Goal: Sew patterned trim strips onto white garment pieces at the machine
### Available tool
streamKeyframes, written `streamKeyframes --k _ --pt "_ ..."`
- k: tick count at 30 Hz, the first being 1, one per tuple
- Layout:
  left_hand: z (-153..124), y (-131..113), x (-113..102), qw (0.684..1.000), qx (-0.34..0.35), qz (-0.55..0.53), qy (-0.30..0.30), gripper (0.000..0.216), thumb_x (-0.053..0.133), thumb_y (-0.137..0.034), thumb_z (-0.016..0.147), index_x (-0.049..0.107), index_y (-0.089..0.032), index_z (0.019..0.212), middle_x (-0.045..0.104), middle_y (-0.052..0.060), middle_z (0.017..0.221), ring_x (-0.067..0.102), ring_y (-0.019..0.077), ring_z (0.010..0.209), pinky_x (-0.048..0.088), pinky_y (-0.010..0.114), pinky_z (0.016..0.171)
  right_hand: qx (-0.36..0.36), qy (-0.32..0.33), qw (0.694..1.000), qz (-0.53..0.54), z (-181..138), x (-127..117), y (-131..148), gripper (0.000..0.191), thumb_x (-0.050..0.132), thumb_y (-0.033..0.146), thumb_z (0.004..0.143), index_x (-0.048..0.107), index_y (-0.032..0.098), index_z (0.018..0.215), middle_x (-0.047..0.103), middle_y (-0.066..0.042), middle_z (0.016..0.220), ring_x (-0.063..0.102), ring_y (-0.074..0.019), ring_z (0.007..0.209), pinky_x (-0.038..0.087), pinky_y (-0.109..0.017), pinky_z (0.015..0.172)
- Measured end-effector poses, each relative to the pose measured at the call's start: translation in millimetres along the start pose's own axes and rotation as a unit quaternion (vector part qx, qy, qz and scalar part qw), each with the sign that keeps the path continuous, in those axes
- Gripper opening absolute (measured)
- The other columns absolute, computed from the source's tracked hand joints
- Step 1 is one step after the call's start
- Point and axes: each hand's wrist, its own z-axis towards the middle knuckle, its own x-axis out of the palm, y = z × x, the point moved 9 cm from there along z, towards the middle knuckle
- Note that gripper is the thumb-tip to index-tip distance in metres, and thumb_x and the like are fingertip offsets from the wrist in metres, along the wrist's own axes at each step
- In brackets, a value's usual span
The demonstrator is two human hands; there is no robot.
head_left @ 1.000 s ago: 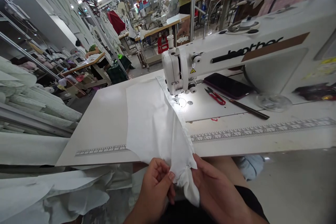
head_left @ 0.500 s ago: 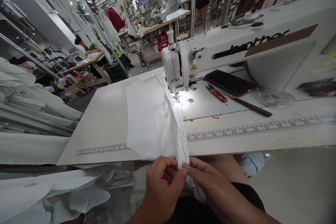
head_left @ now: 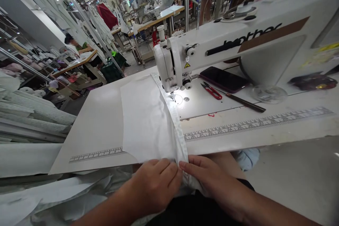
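Observation:
A white fabric piece (head_left: pixel 145 120) lies on the sewing table (head_left: pixel 95 120) and runs under the needle of a white sewing machine (head_left: pixel 238 42). Its right edge carries a narrow folded strip. At the table's front edge my left hand (head_left: pixel 156 183) and my right hand (head_left: pixel 206 176) meet, both pinching the near end of that strip. The fingers of both hands are closed on the cloth, which hangs down into my lap.
Red thread snips (head_left: pixel 210 91), a dark phone (head_left: pixel 224 79), a long dark tool (head_left: pixel 245 102) and a clear dish (head_left: pixel 268 93) lie right of the needle. A tape measure strip (head_left: pixel 254 124) runs along the table front. White fabric piles (head_left: pixel 39 197) sit at left. Other workers and tables are behind.
The bunched, lifted fabric end was pulled down and smoothed flat on the table. Both hands moved lower to the table edge and pinch the strip's end together.

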Motion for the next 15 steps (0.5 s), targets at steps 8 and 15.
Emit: streamKeyframes --k 8,15 --pt "7 55 24 0.92 -0.255 -0.285 0.085 0.015 0.053 -0.017 0.088 0.064 -0.016 0.077 0.065 0.001 0.074 0.057 0.0142 0.07 0.045 0.026 0.061 -0.002 -0.03 0.985 -0.171 -3 -15 3 0.029 0.056 0.046 0.088 0.064 0.019 0.082 0.065 -0.003 0.088 0.057 -0.0219 0.089 0.044 -0.033 0.082" --pt "-10 73 73 0.619 -0.519 -0.55 0.212 0.009 0.068 -0.023 0.069 0.064 -0.016 0.073 0.057 -0.004 0.063 0.05 0.0086 0.056 0.039 0.019 0.049 -0.019 -0.025 0.982 -0.187 -4 -15 1 0.025 0.055 0.043 0.089 0.062 0.019 0.086 0.061 -0.001 0.087 0.054 -0.0206 0.085 0.042 -0.031 0.076"
